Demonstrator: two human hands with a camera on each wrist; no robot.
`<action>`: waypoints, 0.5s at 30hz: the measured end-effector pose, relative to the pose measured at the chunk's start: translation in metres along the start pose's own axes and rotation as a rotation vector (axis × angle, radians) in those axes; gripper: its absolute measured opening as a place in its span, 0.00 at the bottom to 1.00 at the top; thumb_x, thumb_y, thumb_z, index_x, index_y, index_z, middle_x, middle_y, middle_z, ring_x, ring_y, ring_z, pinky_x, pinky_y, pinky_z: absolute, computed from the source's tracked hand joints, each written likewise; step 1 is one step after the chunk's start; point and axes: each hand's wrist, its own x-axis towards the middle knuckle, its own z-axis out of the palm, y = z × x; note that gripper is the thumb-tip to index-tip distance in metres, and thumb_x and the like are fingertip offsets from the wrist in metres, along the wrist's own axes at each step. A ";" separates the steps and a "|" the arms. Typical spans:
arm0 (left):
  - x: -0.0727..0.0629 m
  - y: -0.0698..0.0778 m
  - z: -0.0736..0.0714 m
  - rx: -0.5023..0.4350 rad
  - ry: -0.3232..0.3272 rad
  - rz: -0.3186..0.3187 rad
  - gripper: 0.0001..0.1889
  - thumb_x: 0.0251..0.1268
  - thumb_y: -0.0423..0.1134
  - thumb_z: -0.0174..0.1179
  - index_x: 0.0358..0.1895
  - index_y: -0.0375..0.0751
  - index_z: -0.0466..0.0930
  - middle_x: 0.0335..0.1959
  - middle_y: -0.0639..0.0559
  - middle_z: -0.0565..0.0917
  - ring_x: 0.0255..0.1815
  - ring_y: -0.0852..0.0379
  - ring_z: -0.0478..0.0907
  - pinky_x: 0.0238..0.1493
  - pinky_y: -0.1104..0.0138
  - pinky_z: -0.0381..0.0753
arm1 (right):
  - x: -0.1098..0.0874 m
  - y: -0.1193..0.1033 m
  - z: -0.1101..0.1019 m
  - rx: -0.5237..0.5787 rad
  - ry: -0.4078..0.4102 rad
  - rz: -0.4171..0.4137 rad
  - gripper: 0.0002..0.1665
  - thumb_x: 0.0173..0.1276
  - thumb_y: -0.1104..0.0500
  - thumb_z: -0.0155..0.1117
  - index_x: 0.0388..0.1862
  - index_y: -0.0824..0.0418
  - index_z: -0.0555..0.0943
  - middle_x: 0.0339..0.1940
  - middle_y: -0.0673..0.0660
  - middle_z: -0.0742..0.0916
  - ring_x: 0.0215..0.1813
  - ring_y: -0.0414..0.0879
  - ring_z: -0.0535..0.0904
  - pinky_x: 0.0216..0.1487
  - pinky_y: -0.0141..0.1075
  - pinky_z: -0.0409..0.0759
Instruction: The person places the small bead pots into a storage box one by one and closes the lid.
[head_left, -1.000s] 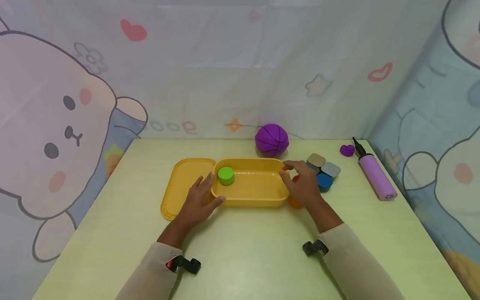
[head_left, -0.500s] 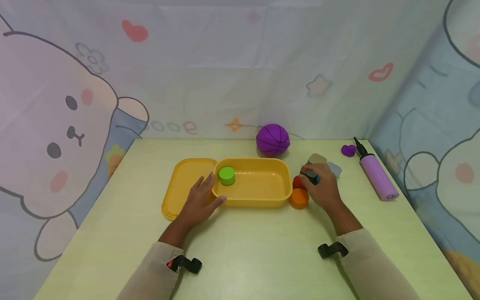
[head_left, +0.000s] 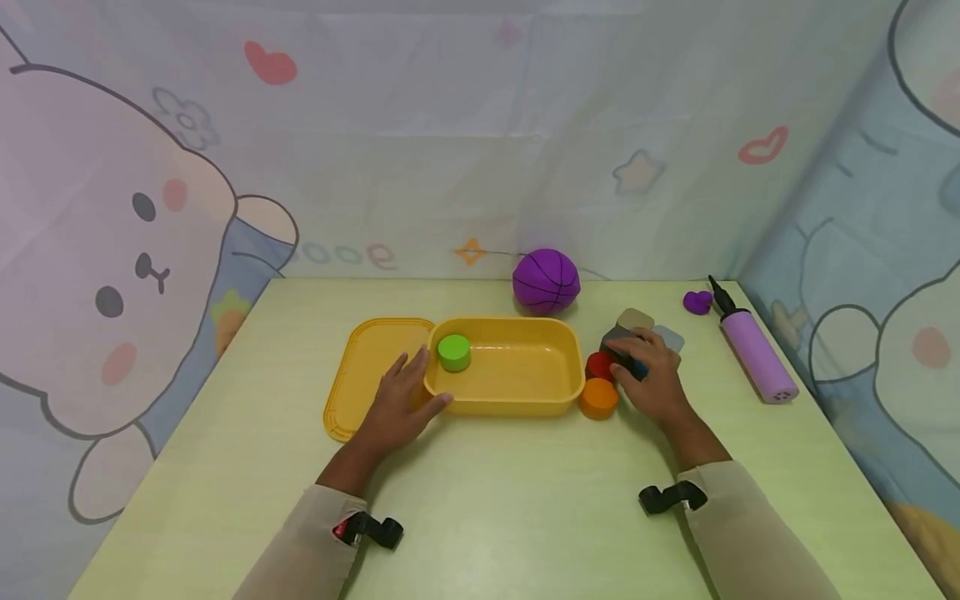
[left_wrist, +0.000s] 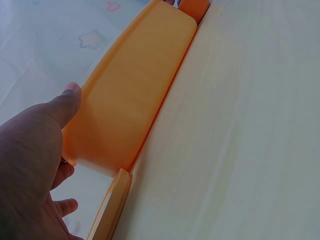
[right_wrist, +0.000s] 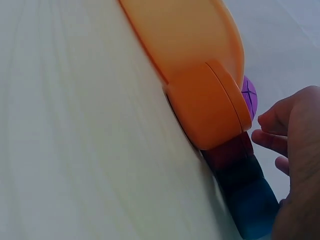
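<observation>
Nearest me on the counter (head_left: 495, 500), left of the frame's centre, the left hand (head_left: 396, 408) has its fingers spread above the lid (head_left: 347, 392), the thumb against the front rim of the tub (head_left: 517, 407), which sits mid-frame. The orange pot (head_left: 598, 399) stands just right of the tub. Beyond it, right of centre, the right hand (head_left: 654, 377) is loosely bent by the red pot (head_left: 599, 365) and dark pot (head_left: 617, 339), fingertips apart, nothing pinched that I can see; it partly hides the blue pot (head_left: 641, 369). Those pots crowd so closely that, I'd judge, a careless fingertip could tip a neighbour. Too hard a push from the left thumb might skid the tub, and the green pot (head_left: 454, 353), loose at its left end, would likely slide. Farther back are the pump (head_left: 761, 358), far right, and the ball (head_left: 546, 282), just above mid-frame.
</observation>
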 end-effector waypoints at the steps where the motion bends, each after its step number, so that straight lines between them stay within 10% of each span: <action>1: 0.000 0.000 0.000 0.002 0.000 0.002 0.48 0.79 0.56 0.65 0.90 0.40 0.51 0.91 0.46 0.55 0.93 0.32 0.45 0.86 0.25 0.43 | 0.000 0.001 0.000 0.002 -0.014 0.003 0.20 0.73 0.72 0.68 0.63 0.68 0.87 0.62 0.71 0.90 0.79 0.72 0.67 0.73 0.76 0.48; 15: 0.000 0.001 0.000 0.014 -0.003 0.001 0.47 0.80 0.56 0.64 0.89 0.38 0.52 0.91 0.44 0.56 0.93 0.30 0.45 0.86 0.25 0.44 | -0.004 0.008 0.000 -0.094 -0.060 -0.088 0.21 0.72 0.69 0.69 0.63 0.66 0.88 0.62 0.71 0.90 0.80 0.73 0.65 0.67 0.74 0.47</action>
